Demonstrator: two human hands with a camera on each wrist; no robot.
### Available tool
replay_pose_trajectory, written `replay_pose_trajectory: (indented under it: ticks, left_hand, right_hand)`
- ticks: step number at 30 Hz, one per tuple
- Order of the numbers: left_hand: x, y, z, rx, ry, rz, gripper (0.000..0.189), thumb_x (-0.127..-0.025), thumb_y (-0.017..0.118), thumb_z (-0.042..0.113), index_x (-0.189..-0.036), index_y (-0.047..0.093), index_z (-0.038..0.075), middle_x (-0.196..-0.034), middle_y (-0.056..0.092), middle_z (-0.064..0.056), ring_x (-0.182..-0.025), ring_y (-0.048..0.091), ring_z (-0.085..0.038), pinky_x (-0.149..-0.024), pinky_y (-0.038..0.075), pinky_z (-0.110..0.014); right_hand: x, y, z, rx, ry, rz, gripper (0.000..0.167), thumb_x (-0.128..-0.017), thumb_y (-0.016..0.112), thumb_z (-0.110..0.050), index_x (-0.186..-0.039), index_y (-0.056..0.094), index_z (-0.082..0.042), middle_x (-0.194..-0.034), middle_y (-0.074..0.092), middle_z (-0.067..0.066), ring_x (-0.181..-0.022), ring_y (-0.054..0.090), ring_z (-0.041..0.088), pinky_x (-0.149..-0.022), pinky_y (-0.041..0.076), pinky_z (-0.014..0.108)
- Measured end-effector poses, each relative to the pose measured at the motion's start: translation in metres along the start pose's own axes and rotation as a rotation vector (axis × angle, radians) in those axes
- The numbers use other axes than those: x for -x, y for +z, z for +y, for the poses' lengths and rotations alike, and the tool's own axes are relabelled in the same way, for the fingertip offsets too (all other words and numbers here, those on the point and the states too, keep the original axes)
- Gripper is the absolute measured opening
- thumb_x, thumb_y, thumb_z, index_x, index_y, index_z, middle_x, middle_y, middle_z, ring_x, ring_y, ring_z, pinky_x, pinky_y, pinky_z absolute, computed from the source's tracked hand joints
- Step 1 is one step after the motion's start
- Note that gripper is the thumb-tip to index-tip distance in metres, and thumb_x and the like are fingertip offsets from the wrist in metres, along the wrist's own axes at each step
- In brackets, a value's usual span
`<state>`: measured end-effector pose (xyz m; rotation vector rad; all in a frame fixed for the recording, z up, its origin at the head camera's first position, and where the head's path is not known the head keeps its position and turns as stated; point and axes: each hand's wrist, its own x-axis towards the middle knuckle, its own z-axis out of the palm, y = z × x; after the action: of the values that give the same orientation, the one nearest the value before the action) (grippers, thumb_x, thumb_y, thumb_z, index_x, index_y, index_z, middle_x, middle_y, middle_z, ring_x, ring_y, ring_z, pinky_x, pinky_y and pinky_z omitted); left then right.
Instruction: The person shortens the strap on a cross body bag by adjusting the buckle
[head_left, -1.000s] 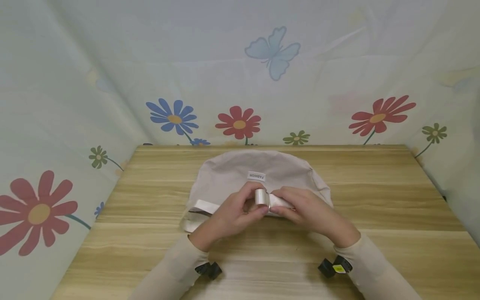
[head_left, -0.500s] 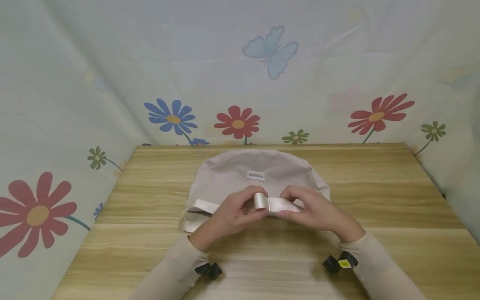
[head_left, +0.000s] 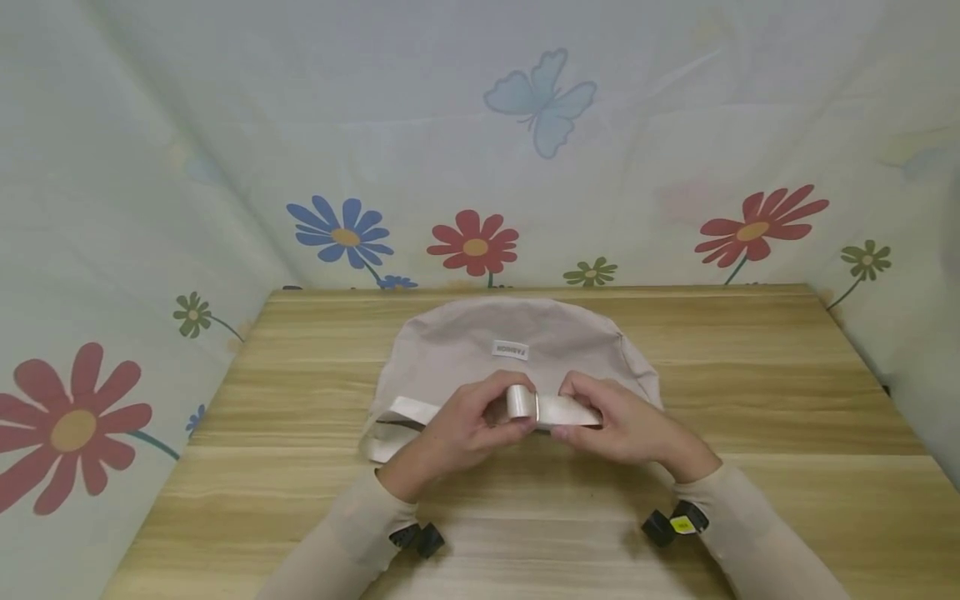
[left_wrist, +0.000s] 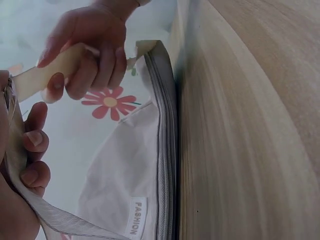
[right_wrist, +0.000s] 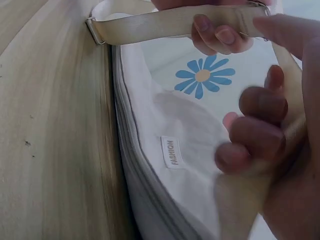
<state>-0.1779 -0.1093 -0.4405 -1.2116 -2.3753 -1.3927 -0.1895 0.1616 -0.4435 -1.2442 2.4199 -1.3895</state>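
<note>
I read FASHION on white label (head_left: 511, 350) of pale bag (head_left: 577, 342), upside down in head view, sideways in wrist views. Yellow sticker (head_left: 683, 525), near right: marks too small for me.

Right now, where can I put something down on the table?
The table is bare left and right of the bag, and between the wrist cameras. Crowded: the bag's near side, where left hand and right hand hold the strap.

Matt cloth bag (head_left: 558, 354); glossy strap (head_left: 562, 410); metal buckle (head_left: 537, 407); wood-grained tabletop (head_left: 765, 392)
</note>
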Motion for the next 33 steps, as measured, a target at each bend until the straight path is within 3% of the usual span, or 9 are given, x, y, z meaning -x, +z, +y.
replay_pose_trajectory:
  ticks: [8,12,19,26,33]
  left_hand:
    - [0.002,-0.002,-0.001,-0.006,0.006,0.016,0.036,-0.095,0.081,0.01,-0.126,0.063,0.015,-0.105,0.073,-0.003,-0.09,0.063,-0.01,-0.078,0.058,-0.037]
    - [0.003,-0.002,-0.001,-0.004,0.01,0.021,0.036,-0.095,0.081,0.011,-0.126,0.062,0.015,-0.104,0.072,-0.003,-0.089,0.063,-0.01,-0.076,0.059,-0.042]
    - [0.004,-0.002,-0.003,-0.011,0.018,0.036,0.04,-0.094,0.082,0.01,-0.127,0.061,0.015,-0.106,0.073,-0.005,-0.091,0.065,-0.012,-0.079,0.059,-0.041]
    - [0.005,-0.002,-0.003,0.028,-0.031,0.038,0.043,-0.096,0.079,0.008,-0.131,0.054,0.013,-0.104,0.071,-0.009,-0.089,0.065,-0.011,-0.079,0.057,-0.028]
    - [0.006,-0.002,-0.004,0.076,-0.045,0.018,0.043,-0.098,0.079,0.01,-0.132,0.053,0.012,-0.103,0.072,-0.01,-0.087,0.065,-0.009,-0.078,0.057,-0.027]
  right_hand:
    - [-0.001,-0.004,-0.007,0.261,-0.062,0.071,0.029,-0.092,0.085,-0.023,-0.111,0.063,-0.019,-0.086,0.063,-0.014,-0.076,0.055,0.0,-0.067,0.049,0.023]
    - [-0.001,-0.008,-0.013,0.328,-0.101,0.093,0.027,-0.091,0.086,-0.025,-0.11,0.067,-0.019,-0.09,0.065,-0.013,-0.079,0.055,0.001,-0.071,0.048,0.024]
    - [-0.002,-0.007,-0.018,0.297,-0.163,0.105,0.022,-0.096,0.085,-0.025,-0.108,0.069,-0.016,-0.088,0.068,-0.01,-0.076,0.055,0.0,-0.068,0.048,0.02]
    - [-0.006,-0.003,-0.021,0.304,-0.214,0.116,0.028,-0.106,0.07,-0.04,-0.114,0.069,-0.013,-0.086,0.068,-0.009,-0.073,0.052,-0.003,-0.065,0.045,0.016]
    - [-0.009,-0.001,-0.02,0.221,-0.205,0.097,0.023,-0.102,0.078,-0.029,-0.115,0.069,-0.012,-0.091,0.07,-0.005,-0.076,0.055,-0.002,-0.064,0.048,0.019]
